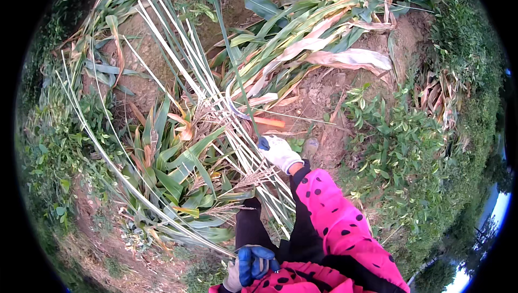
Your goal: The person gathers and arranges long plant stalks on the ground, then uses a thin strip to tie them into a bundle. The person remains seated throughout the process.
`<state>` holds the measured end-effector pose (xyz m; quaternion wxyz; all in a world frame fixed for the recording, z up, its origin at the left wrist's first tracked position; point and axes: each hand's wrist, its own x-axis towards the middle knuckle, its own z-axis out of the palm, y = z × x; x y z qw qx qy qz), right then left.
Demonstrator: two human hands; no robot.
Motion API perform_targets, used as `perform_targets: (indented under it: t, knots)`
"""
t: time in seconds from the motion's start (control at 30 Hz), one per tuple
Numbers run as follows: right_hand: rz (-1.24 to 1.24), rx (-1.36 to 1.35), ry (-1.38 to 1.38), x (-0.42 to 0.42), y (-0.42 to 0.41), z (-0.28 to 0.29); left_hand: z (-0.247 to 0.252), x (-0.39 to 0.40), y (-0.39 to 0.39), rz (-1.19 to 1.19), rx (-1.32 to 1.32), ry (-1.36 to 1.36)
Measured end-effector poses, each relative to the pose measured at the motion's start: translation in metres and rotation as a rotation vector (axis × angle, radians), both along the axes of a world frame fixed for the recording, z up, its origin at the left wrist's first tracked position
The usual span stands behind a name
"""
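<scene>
My right hand (279,152), in a white and blue work glove, is closed on the lower end of a long green leaf strip (234,64) that runs up the picture. Near my lap my left hand (251,266), in a blue-coated glove, is curled at the ends of several long pale stripped stalks or midribs (147,190) that reach to the upper left. A sickle (269,122) with an orange handle and curved blade lies just above my right hand. Beside it, a loose bundle of pale stripped pieces (190,80) crosses the plants.
A heap of green and dry maize leaves (299,38) lies on the soil at the top. Cut leafy tops with tassels (182,167) lie left of my legs. Leafy green plants (388,131) stand at the right. My shoe (310,147) shows beyond my right wrist.
</scene>
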<state>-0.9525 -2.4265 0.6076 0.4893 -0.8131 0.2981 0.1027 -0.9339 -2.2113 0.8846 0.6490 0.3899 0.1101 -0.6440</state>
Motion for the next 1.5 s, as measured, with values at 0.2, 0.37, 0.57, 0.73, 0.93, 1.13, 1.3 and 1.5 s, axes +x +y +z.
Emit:
perform_targets:
  t: [0.2, 0.37, 0.57, 0.73, 0.93, 1.13, 1.3, 1.5]
  knots:
    - [-0.156, 1.223, -0.19, -0.132, -0.006, 0.183, 0.036, -0.013, -0.106, 0.045, -0.032, -0.302]
    - [-0.177, 1.21, -0.405, -0.211, -0.058, 0.312, 0.081, -0.018, -0.21, -0.02, -0.18, -0.312]
    - [-0.33, 0.889, -0.417, -0.233, -0.111, 0.356, 0.127, -0.035, -0.31, -0.273, -0.349, -0.385]
    - [-0.394, 0.764, -0.522, -0.215, -0.152, 0.378, 0.17, -0.034, -0.357, -0.269, -0.05, -0.54]
    - [-0.346, 0.337, -0.358, -0.165, -0.258, 0.413, 0.189, -0.015, -0.421, -0.3, -0.134, -0.448]
    - [-0.268, 0.156, -0.154, -0.147, -0.317, 0.472, 0.209, 0.04, -0.491, -0.469, -0.315, -0.377]
    - [-0.364, 0.281, -0.263, -0.158, -0.334, 0.497, 0.228, 0.057, -0.515, -0.452, -0.477, -0.365]
    - [-0.294, 0.431, -0.283, -0.114, -0.356, 0.522, 0.235, 0.09, -0.505, -0.336, -0.409, -0.455]
